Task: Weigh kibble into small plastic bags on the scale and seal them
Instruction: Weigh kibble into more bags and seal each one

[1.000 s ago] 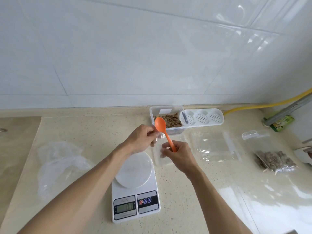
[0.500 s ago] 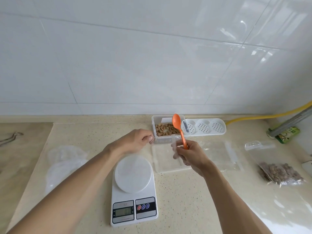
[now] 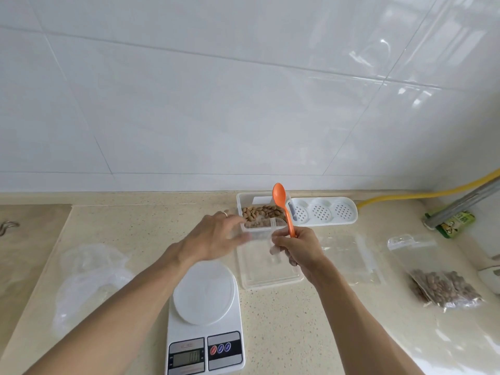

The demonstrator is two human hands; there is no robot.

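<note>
My right hand (image 3: 296, 249) grips the handle of an orange spoon (image 3: 280, 194), whose empty bowl points up. The same hand pinches a small clear plastic bag (image 3: 276, 231) against the handle. My left hand (image 3: 213, 238) is blurred, with its fingers stretched out towards the bag's left edge; nothing is plainly held in it. Behind both hands stands a clear tub of brown kibble (image 3: 258, 212). The white digital scale (image 3: 205, 318) sits below my left wrist with a bare round platter.
A clear shallow lid (image 3: 270, 280) lies right of the scale. Flat empty bags (image 3: 351, 255) and a filled kibble bag (image 3: 443, 290) lie further right. A white perforated lid (image 3: 323, 212) sits beside the tub. Crumpled plastic (image 3: 86, 277) lies at the left.
My left hand has let its pinch go and spread its fingers, moving slightly right towards the bag. The right hand keeps the spoon and bag in nearly the same place.
</note>
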